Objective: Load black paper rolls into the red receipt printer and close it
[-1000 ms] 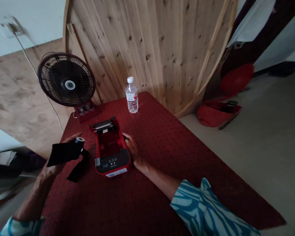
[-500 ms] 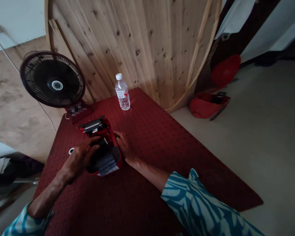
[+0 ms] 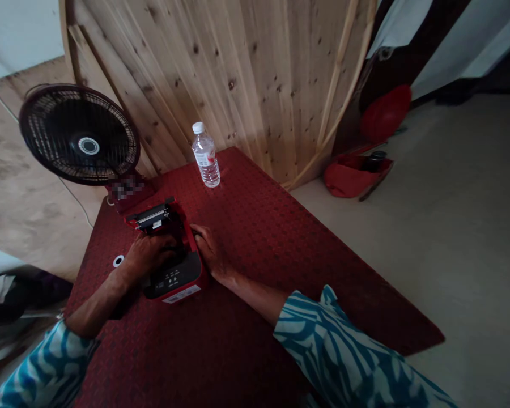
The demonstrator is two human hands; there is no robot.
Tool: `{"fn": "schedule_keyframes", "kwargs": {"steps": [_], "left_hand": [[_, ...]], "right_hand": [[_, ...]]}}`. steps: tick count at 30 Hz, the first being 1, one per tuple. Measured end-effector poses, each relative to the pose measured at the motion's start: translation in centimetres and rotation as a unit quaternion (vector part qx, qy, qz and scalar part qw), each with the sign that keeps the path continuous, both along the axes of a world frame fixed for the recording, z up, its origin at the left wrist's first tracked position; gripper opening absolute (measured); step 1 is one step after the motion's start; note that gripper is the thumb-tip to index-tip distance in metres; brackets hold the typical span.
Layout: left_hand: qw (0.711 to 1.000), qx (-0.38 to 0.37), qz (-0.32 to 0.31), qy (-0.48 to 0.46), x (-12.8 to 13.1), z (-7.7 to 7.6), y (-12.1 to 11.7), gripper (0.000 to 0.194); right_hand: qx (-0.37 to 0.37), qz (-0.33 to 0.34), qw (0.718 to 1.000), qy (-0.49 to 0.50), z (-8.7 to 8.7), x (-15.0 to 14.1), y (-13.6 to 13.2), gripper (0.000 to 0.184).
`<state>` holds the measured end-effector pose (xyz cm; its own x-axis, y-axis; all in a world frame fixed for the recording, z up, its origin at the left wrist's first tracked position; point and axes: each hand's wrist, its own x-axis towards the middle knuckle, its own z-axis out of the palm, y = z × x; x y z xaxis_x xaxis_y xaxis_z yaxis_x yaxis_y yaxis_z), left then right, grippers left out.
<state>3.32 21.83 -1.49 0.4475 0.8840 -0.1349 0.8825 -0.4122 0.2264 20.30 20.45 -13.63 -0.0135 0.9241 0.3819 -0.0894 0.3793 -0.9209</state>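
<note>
Label printer (image 3: 170, 249) lid open; left hand (image 3: 151, 252) pressed into paper bay, grasp unclear (roll hidden). Right hand (image 3: 208, 252) fingers released, flat against right side. Lid not yet closed.

One head-worn camera gave the single view, looking forward and steeply down from above the near edge of the dark red patterned tabletop (image 3: 255, 238). It sat close over the small red and black desktop printer (image 3: 170, 266), which lay left of centre. The black round table fan (image 3: 79, 136) stood far left, the pale round wooden board (image 3: 246, 73) filled the far middle, and the grey floor (image 3: 450, 226) spread right.
</note>
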Motion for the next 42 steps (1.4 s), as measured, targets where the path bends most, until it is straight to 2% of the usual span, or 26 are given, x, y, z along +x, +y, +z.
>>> {"fn": "schedule_keyframes", "kwargs": {"steps": [4, 7, 10, 14, 21, 23, 26, 29, 32, 38, 42], "left_hand": [[1.0, -0.013, 0.003, -0.016, 0.0, 0.8, -0.4, 0.023], [0.997, -0.028, 0.026, -0.074, -0.8, 2.0, -2.1, 0.035], [0.994, -0.026, 0.055, -0.092, -1.6, 2.9, -4.2, 0.044], [0.992, -0.005, 0.029, -0.121, -1.8, 2.6, -6.0, 0.035], [0.988, 0.017, 0.054, -0.144, -0.6, 1.8, -5.6, 0.031], [0.988, 0.045, 0.03, -0.142, -0.3, 1.8, -5.6, 0.03], [0.984, 0.13, -0.026, -0.123, 0.0, 1.8, -6.1, 0.032], [0.967, 0.22, -0.095, -0.084, 0.2, 1.8, -7.2, 0.031], [0.951, 0.274, -0.139, -0.042, 0.3, 1.5, -8.5, 0.026], [0.933, 0.333, -0.125, -0.059, 0.6, -0.2, -10.7, 0.012], [0.921, 0.373, -0.091, -0.071, 0.9, -1.6, -12.1, 0.02]], "right_hand": [[-0.002, -0.007, 1.0, 0.007, -0.2, -0.2, 0.2, 0.042], [0.0, -0.007, 1.0, 0.004, -0.1, -0.2, 0.1, 0.043], [-0.003, 0.003, 1.0, -0.001, 0.1, 0.0, 0.0, 0.043], [-0.008, -0.001, 1.0, 0.004, 0.1, 0.1, 0.0, 0.042], [-0.01, -0.011, 1.0, 0.003, -0.1, -0.1, 0.1, 0.042], [-0.008, -0.009, 1.0, 0.004, -0.2, -0.1, 0.1, 0.042], [-0.005, -0.003, 1.0, 0.004, -0.3, -0.1, 0.1, 0.041], [-0.003, -0.008, 1.0, 0.012, -0.3, -0.1, 0.1, 0.041], [-0.004, -0.001, 1.0, 0.011, -0.4, -0.2, 0.3, 0.04], [-0.011, -0.004, 0.999, 0.04, -0.4, -0.1, 0.0, 0.039], [-0.061, -0.001, 0.997, 0.055, 0.8, 0.3, 0.5, 0.04]]}}
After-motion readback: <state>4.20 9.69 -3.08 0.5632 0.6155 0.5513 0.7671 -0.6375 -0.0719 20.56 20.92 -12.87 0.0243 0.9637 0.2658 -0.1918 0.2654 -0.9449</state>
